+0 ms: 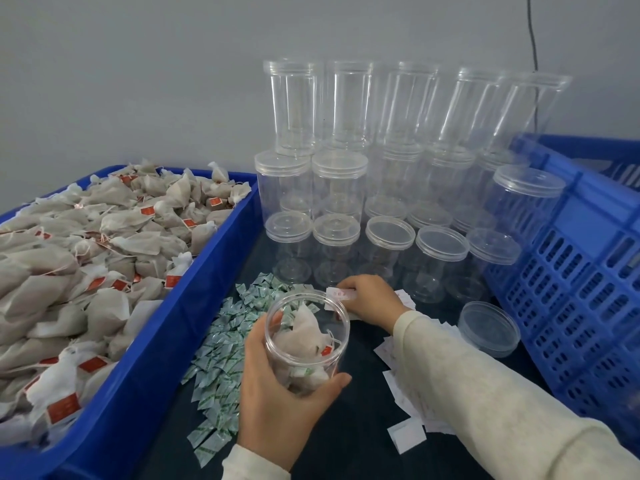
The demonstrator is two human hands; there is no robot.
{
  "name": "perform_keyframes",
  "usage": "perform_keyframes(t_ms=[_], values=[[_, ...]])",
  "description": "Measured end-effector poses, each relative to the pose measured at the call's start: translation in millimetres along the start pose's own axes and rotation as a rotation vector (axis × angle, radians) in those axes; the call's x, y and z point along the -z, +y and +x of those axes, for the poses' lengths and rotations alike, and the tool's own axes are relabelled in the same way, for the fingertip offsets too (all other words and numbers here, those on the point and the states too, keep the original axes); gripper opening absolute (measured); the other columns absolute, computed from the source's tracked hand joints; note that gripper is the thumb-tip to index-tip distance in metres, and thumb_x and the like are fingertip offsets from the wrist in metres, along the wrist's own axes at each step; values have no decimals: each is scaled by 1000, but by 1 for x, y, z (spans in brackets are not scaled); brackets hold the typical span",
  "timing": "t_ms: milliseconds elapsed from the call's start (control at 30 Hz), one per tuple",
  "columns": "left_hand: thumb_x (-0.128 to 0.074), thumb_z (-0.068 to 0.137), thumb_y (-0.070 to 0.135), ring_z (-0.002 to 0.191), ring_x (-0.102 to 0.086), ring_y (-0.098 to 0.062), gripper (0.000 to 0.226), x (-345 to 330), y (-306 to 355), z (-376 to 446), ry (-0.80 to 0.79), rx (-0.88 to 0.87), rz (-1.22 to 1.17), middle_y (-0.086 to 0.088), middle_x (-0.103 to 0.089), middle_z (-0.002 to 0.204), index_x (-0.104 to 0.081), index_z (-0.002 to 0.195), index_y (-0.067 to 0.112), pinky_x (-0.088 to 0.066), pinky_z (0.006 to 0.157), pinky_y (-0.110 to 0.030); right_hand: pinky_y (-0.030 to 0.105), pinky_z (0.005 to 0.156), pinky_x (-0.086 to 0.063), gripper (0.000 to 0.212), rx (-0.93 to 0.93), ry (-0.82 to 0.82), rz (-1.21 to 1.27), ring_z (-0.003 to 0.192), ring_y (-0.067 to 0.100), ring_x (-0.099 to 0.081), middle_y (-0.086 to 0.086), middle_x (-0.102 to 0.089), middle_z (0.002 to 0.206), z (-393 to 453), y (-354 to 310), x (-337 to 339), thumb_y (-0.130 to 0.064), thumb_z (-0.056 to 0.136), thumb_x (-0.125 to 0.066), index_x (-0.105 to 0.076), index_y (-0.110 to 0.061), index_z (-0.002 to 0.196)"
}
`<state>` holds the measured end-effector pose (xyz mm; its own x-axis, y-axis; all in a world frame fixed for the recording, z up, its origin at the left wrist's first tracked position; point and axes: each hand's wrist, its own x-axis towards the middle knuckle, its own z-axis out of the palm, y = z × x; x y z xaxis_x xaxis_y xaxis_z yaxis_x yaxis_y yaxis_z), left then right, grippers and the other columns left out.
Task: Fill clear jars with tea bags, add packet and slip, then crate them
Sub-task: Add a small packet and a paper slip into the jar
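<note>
My left hand (pixel 277 396) grips an open clear jar (pixel 308 341) tilted toward me, with several tea bags inside. My right hand (pixel 370 299) pinches a small white paper slip (pixel 341 293) with red print just beyond the jar's rim. A loose jar lid (pixel 490 329) lies on the dark table at the right. Small green-and-white packets (pixel 221 355) lie scattered left of the jar. More white slips (pixel 408 403) lie under and beside my right forearm.
A blue tub (pixel 145 375) heaped with tea bags (pixel 86 258) fills the left. Stacked empty lidded jars (pixel 388 161) stand at the back against the wall. A blue slotted crate (pixel 581 271) leans at the right.
</note>
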<state>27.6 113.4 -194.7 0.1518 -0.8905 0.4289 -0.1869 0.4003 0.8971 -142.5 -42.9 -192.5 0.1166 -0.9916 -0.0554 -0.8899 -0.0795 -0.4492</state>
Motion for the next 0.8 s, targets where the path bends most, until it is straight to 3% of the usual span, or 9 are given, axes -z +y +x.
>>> perform_keyframes(t_ms=[267,333,433,567,667,800], values=[[-94,39,38,118,-46,13,103,0,-1,-3,9,36,-10,31,-47,123,-39,125,40,-40,87,-2,37,98,-43,37,72,52,-62,118,26,-54,4,-61,128,-4,9,-6,-31,93,-61,-62,-22,129],[-87,37,46,119,-46,11,101,1,0,-3,9,52,-19,37,-47,121,-39,126,40,-41,89,-4,37,93,-43,26,114,130,-55,111,24,-54,3,-63,117,-6,11,-8,-27,91,-63,-70,-20,116],[-95,37,39,120,-47,9,105,2,-3,-4,4,56,-10,36,-47,121,-40,126,39,-43,89,-5,35,89,-45,12,109,190,20,96,18,-56,-3,-65,97,-5,15,-9,-26,88,-68,-74,-18,94],[-91,39,40,120,-45,11,104,3,-3,-6,-4,54,17,37,-46,122,-37,128,42,-40,93,-5,27,81,-50,7,90,88,117,79,7,-60,-10,-66,81,1,21,6,-22,85,-72,-75,-18,89],[-96,39,40,119,-46,11,105,3,-2,-5,-2,63,12,32,-48,124,-39,127,40,-41,90,-3,16,74,-44,11,96,3,105,76,1,-60,-6,-72,92,7,25,22,-18,84,-73,-77,-18,95],[-87,39,39,119,-47,8,99,3,0,-5,0,85,-31,24,-49,126,-41,126,38,-44,84,-4,8,68,-42,21,116,-88,68,77,-4,-59,-7,-71,100,10,28,31,-16,87,-71,-74,-19,108]])
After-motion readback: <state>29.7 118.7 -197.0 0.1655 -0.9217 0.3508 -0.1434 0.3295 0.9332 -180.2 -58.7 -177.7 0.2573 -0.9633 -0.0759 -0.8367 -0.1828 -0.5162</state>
